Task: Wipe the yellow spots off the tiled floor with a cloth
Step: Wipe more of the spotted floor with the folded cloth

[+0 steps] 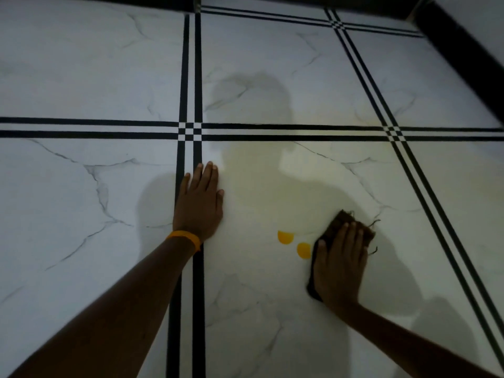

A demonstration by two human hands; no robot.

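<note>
right hand (339,266) pressing cloth (339,219), yellow spots (285,237) beside

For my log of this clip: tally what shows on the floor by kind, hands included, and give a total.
Yellow spots: 2
Cloth: 1, brown, under the right hand
Hands: 2, left hand and right hand
Wristband: 1, orange, on the left wrist
Total: 6

Right hand (339,264) flat on cloth (331,227) beside yellow spots (285,237)
</note>
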